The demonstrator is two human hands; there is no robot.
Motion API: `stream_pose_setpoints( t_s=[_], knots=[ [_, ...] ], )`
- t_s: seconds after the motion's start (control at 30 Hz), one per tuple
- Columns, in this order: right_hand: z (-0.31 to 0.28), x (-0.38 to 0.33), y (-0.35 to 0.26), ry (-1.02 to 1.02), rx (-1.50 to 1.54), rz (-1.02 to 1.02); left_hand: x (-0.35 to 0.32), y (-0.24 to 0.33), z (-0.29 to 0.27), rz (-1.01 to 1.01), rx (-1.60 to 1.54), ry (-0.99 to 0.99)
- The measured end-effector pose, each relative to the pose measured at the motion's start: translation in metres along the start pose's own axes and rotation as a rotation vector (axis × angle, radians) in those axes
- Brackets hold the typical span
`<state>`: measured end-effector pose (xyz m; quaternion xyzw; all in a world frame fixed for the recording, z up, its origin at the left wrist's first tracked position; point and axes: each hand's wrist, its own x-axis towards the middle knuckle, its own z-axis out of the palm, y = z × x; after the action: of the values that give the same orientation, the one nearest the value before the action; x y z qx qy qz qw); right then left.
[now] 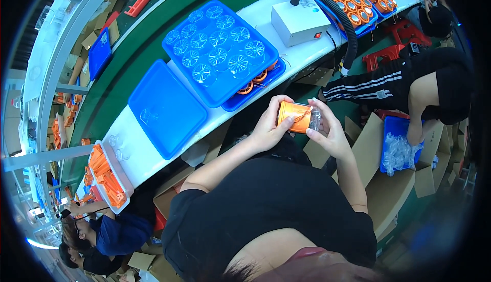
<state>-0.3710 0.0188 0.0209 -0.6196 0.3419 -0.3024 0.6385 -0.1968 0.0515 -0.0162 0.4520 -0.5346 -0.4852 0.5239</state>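
Observation:
An orange cylindrical housing (290, 112) is held sideways in front of my chest, with thin reddish wires across it. My left hand (269, 125) is closed around its left end, thumb on its side. A clear plastic cup (315, 120) sits at the housing's right end, gripped between the thumb and fingers of my right hand (332, 134). Whether the cup is fixed to the housing I cannot tell. Beyond my hands, a blue tray (221, 95) of clear ribbed cups rests on another blue tray (281, 73) with orange housings in it.
Left of the stack lies a blue tray (169, 113) with one clear piece. A white bin (128, 184) of orange parts stands farther left. A white box (300, 24) with a black hose (351, 36) is at the right. A co-worker's hand (415, 132) reaches into a blue tray of clear pieces.

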Motion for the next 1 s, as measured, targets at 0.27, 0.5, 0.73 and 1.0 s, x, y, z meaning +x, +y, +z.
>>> stream_pose_setpoints(
  t_s=[0.27, 0.5, 0.73, 1.0],
  knots=[
    [-0.008, 0.002, 0.008, 0.033, -0.172, -0.207, 0.004, 0.019, 0.002, -0.095, 0.07, -0.169],
    [0.003, 0.006, 0.005, 0.093, -0.172, -0.301, 0.004, 0.016, 0.004, -0.176, -0.039, -0.175],
    [0.008, 0.0, 0.009, 0.231, -0.179, -0.363, 0.001, 0.018, 0.012, -0.23, -0.2, -0.079],
    [0.022, -0.004, 0.007, 0.37, -0.064, -0.285, 0.006, 0.021, 0.009, -0.459, -0.468, -0.184]
  ],
)
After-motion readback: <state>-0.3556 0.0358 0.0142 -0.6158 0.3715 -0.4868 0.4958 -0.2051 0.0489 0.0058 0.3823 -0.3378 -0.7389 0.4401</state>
